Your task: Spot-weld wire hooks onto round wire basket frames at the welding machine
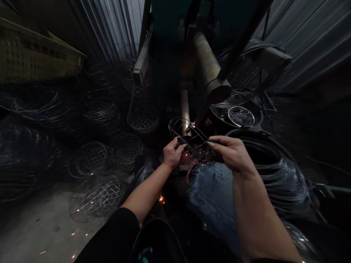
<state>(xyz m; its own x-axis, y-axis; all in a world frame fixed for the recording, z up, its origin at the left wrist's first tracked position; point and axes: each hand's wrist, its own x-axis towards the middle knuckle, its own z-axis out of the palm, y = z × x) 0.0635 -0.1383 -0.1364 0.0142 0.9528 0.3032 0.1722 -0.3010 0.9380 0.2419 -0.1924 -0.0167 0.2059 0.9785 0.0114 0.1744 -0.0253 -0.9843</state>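
Observation:
Both of my hands hold a round wire basket frame point(199, 136) tilted at the machine's metal rods. My left hand point(172, 152) pinches its near left edge between thumb and fingers. On the right side, my right hand point(229, 148) grips a wire with thumb and forefinger. A slim upright metal rod point(185, 109) reaches down inside the frame, and a slanted dark bar meets it close to a small bright spot. Glowing sparks point(161, 199) show below my left forearm. Exactly where the rod touches the wire is too dark to tell.
Wire grids point(102, 195) and stacked wire rings point(100, 109) lie on the floor to the left. A thick metal cylinder point(210, 62) juts out above my hands. A pan with a round dish point(241, 116) and a large wire coil point(285, 175) stand right. Sparks lie on the concrete floor point(52, 226).

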